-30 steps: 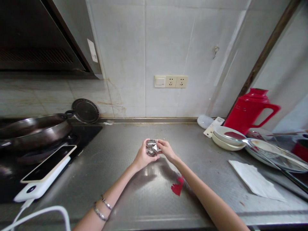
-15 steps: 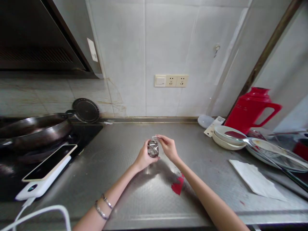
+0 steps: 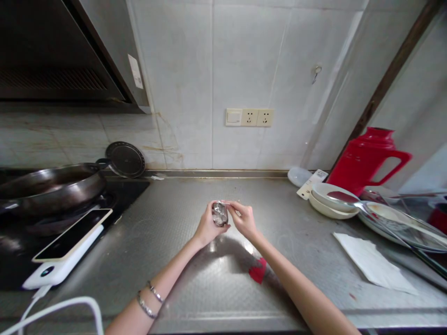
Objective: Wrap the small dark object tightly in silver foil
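My left hand (image 3: 206,228) is wrapped round a small rounded object (image 3: 220,214), dark at the rim and shiny like glass, with crinkled bright reflections on its face. I cannot tell its exact kind. At its upper right edge my right hand (image 3: 245,220) pinches, thumb and forefinger together. A thin pale strip, perhaps clear film, shows faintly at those fingertips. Both hands are above the steel counter (image 3: 167,279). Below them, beside my right forearm, lies a torn red scrap (image 3: 257,271).
A pan (image 3: 66,188) stands on the stove at left, near a phone (image 3: 73,235) on a white power bank (image 3: 64,263). To the right are bowls (image 3: 331,211), a plate (image 3: 387,214), a red thermos (image 3: 363,160) and a paper napkin (image 3: 373,263).
The small object has shifted slightly left and tilted in my left hand. My right fingers have dropped a little and now sit lower, and the pale strip shows less.
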A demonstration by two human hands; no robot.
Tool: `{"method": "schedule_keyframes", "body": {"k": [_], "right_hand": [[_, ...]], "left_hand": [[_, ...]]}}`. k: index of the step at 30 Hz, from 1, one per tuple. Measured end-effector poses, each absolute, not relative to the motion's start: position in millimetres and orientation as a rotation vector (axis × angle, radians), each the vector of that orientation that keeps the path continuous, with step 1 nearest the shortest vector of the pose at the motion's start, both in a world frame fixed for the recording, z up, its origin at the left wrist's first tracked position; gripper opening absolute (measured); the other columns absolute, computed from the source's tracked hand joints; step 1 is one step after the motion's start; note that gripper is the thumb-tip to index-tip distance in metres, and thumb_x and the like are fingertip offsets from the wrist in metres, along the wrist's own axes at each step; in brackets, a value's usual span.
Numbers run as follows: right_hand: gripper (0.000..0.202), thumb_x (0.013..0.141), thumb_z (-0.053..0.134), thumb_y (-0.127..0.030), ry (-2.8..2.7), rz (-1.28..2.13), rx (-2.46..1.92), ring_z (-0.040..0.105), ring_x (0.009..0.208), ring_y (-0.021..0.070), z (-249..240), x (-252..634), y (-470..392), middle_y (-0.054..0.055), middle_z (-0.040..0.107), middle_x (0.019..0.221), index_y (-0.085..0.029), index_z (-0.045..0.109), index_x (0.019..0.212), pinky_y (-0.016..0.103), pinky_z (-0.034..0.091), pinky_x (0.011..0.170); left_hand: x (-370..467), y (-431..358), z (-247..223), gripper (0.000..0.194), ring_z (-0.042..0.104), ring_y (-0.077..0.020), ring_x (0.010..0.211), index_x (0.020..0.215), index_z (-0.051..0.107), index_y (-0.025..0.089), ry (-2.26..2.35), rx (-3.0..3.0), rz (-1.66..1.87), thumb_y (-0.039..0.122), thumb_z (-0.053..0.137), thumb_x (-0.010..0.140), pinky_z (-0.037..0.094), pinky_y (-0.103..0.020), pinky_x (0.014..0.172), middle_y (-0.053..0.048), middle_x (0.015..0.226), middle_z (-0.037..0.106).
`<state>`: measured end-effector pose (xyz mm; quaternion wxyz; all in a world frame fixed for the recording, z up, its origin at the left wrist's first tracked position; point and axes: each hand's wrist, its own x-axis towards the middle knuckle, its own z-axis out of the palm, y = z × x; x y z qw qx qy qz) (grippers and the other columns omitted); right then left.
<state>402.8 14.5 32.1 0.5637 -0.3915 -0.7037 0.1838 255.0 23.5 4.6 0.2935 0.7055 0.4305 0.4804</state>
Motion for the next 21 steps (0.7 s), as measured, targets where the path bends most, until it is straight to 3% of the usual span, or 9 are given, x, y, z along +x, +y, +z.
{"method": "schedule_keyframes", "body": {"k": [7,12,17,21], "right_hand": [[0.025,0.09,0.048,-0.03,-1.667,0.415,-0.889,0.067,0.085,0.0228,41,406,13,0.005,0.073,0.091,-0.025,0.072,0.095,0.034,0.05,0.078],[0.023,0.091,0.049,-0.032,-1.605,0.206,-0.954,0.06,0.087,0.0199,43,421,30,0.006,0.066,0.089,-0.023,0.071,0.094,0.032,0.048,0.077],[0.025,0.091,0.049,-0.021,-1.864,-0.234,-1.022,0.053,0.09,0.0205,45,440,36,0.008,0.058,0.095,-0.027,0.069,0.105,0.034,0.048,0.077],[0.035,0.09,0.045,-0.012,-2.06,-0.338,-0.986,0.054,0.093,0.0213,43,441,32,0.009,0.059,0.102,-0.03,0.064,0.114,0.033,0.051,0.075]], "left_hand": [[253,26,9,0.08,0.062,-0.0205,0.091,0.122,0.034,0.019,1.201,1.852,1.25,0.028,0.078,0.057,0.048,-0.034,0.083,-0.009,0.108,0.062],[254,23,12,0.078,0.06,-0.0223,0.097,0.12,0.037,0.018,1.215,1.932,1.272,0.025,0.079,0.055,0.046,-0.037,0.088,-0.011,0.113,0.059],[253,24,8,0.078,0.059,-0.0246,0.102,0.122,0.039,0.019,1.196,1.976,1.299,0.024,0.079,0.055,0.045,-0.039,0.09,-0.011,0.114,0.059],[253,25,5,0.081,0.058,-0.0253,0.105,0.124,0.037,0.02,1.203,2.03,1.297,0.023,0.079,0.055,0.045,-0.04,0.091,-0.011,0.116,0.057]]}}
